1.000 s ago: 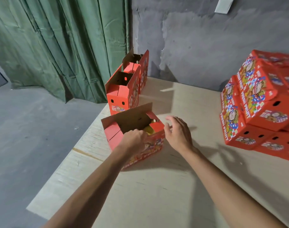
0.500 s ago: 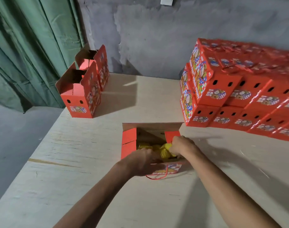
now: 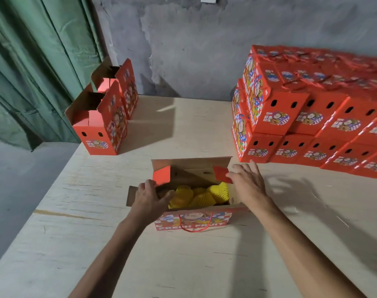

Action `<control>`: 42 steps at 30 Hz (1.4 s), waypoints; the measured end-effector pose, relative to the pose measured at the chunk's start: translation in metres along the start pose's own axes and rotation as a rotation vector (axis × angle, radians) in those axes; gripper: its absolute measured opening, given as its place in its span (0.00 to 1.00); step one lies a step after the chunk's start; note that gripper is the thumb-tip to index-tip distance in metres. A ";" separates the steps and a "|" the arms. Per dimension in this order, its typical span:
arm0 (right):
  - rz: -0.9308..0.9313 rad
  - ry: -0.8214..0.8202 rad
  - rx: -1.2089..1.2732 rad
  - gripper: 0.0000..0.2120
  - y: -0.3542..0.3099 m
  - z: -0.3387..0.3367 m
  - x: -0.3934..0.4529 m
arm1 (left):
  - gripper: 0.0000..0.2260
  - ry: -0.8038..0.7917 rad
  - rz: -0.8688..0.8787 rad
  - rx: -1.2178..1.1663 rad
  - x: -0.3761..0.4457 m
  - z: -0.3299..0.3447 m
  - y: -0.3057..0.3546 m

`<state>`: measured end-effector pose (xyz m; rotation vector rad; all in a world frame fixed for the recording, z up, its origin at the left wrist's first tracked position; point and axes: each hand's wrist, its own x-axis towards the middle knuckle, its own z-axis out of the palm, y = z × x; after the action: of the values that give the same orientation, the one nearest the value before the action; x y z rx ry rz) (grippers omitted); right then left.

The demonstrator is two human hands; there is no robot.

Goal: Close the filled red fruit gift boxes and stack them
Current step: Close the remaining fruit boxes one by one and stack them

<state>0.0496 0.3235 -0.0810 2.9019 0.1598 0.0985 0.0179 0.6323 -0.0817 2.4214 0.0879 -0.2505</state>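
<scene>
One head-worn view, looking forward and down.
It sits close above the near bench (image 3: 183, 265), facing the far wall (image 3: 204, 50); both forearms reach in from the bottom edge, and wide-angle bending shows at the sides.

Stack (image 3: 325, 117) runs off the right edge, and the left hand (image 3: 150, 200) covers the open box's (image 3: 191, 220) near-left corner.

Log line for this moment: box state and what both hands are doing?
open box: fruit inside, flaps up | left hand: on left flap | right hand: at right flap | closed stack: far right
</scene>
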 end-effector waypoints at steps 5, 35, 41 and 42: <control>-0.041 -0.070 0.286 0.17 0.005 0.015 0.009 | 0.19 -0.086 0.131 0.236 0.028 0.002 -0.015; 0.036 -0.128 0.205 0.24 0.018 0.019 0.006 | 0.26 -0.099 0.386 0.389 0.087 0.002 -0.018; 0.259 -0.073 0.640 0.25 0.048 0.004 0.014 | 0.36 -0.073 0.298 0.593 0.077 0.014 -0.004; 0.257 -0.086 0.808 0.25 0.048 0.001 0.015 | 0.38 -0.072 0.267 0.642 0.073 0.016 0.000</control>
<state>0.0698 0.2790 -0.0700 3.7090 -0.2536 -0.0686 0.0868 0.6219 -0.1087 3.0119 -0.4061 -0.2722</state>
